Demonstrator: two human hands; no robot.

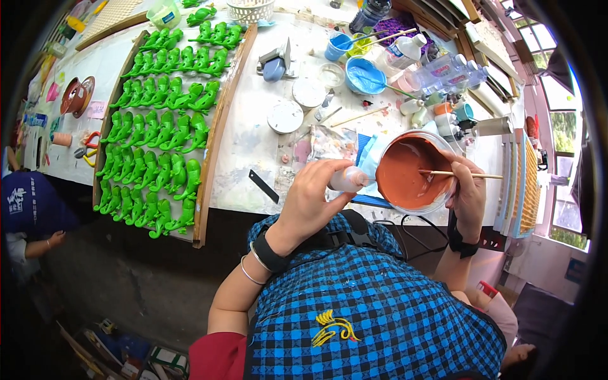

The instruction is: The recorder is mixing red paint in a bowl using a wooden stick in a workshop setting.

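My left hand [311,201] is closed around a small translucent squeeze bottle [346,180] with a pinkish cap. Its thin needle tip points right, at the rim of a round clear tub [451,201] coated inside with orange-brown paint [405,168]. My right hand [468,196] grips the tub by its right side, tilting its mouth toward me. A thin wooden stick [468,174] lies across the opening under my right fingers, its inner end in the paint. Whether the needle touches the tub, I cannot tell.
At left, a wood-edged board [212,145] carries rows of bright green figurines [152,126]. Behind the tub stand a bowl of blue paint [365,75], plastic bottles [443,71] and round white lids [285,117]. A black blade [263,185] lies near the table edge. Another person's hand [57,239] shows far left.
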